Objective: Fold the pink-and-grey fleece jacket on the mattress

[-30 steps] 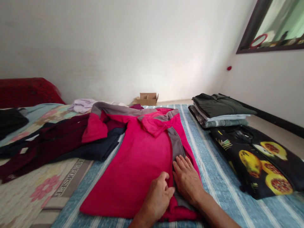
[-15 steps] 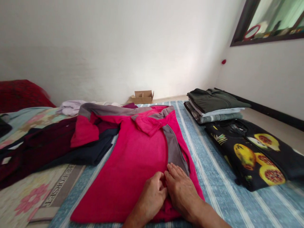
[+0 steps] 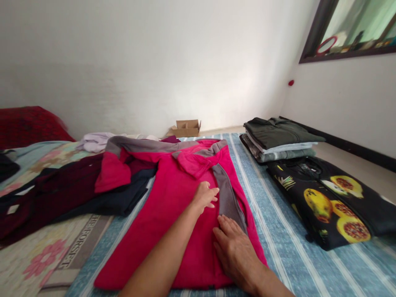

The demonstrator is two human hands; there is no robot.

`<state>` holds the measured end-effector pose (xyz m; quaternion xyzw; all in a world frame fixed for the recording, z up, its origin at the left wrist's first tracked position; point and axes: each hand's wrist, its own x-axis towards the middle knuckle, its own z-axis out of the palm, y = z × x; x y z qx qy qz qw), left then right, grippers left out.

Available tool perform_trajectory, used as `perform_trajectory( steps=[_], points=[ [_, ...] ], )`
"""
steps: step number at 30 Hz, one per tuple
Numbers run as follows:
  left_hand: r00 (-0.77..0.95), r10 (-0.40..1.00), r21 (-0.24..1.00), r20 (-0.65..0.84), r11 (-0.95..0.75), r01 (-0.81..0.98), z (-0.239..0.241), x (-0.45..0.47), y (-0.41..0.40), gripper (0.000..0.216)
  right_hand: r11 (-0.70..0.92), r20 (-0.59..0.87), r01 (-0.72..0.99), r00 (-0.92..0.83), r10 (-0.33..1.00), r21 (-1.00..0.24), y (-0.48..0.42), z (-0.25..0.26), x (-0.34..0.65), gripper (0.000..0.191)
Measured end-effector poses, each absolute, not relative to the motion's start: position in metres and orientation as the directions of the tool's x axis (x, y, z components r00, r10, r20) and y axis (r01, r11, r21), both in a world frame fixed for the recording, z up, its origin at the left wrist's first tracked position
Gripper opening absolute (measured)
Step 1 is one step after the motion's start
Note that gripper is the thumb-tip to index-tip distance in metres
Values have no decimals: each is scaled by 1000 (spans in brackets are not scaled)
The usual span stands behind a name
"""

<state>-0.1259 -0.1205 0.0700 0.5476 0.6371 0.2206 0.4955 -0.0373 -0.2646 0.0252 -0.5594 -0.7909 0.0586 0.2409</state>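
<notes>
Tracking my left grip (image 3: 204,197) as it shifts up the red polo shirt (image 3: 173,231), fingers spread (nothing pinched), while my flat right grip (image 3: 235,252) stays pressed down; shirt lies at six o'clock on the striped mattress (image 3: 278,247).

Bright, soft light all over the white wall (image 3: 139,62), brightest just right of the middle. Strong pale glow inside the dark frame (image 3: 349,54), high up on the right. Only thin, faint shadows by the left hand (image 3: 204,197) and the right hand (image 3: 236,255). A darker shadow under the stack of clothes (image 3: 278,140). Clear, sharp look near the middle. A little blur on the red pillow (image 3: 31,128). Bent, stretched look at the edges, mostly on the flowered bed cover (image 3: 40,264).
</notes>
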Motion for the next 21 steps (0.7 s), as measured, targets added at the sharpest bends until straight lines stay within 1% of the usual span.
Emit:
perform_trajectory(
  steps=[4, 6, 8, 11, 14, 16, 19, 21],
  points=[
    [55, 927, 815, -371, 296, 498, 56, -105, -105, 25, 385, 330, 836, -263, 906, -390, -264, 29, -36, 20],
    [51, 940, 812, -338, 264, 521, 51, -102, -101, 20, 377, 305, 825, -262, 916, -421, -264, 32, -35, 20],
    [39, 956, 805, -291, 222, 551, 47, -103, -97, 22, 379, 257, 804, -289, 922, -458, -266, 37, -33, 22],
    [24, 973, 773, -231, 168, 611, 40, -108, -91, 26, 391, 180, 773, -348, 920, -500, -272, 46, -31, 35],
    [32, 981, 728, -193, 121, 675, 34, -111, -87, 21, 382, 105, 771, -385, 917, -510, -279, 52, -31, 54],
    [40, 985, 697, -169, 91, 712, 32, -112, -85, 18, 383, 67, 772, -407, 911, -507, -281, 54, -32, 62],
    [56, 991, 646, -119, 34, 763, 34, -111, -86, 19, 399, 36, 773, -441, 897, -493, -280, 55, -33, 70],
    [74, 994, 610, -83, -8, 793, 37, -111, -88, 22, 429, 30, 761, -477, 879, -486, -279, 57, -31, 68]
  ],
)
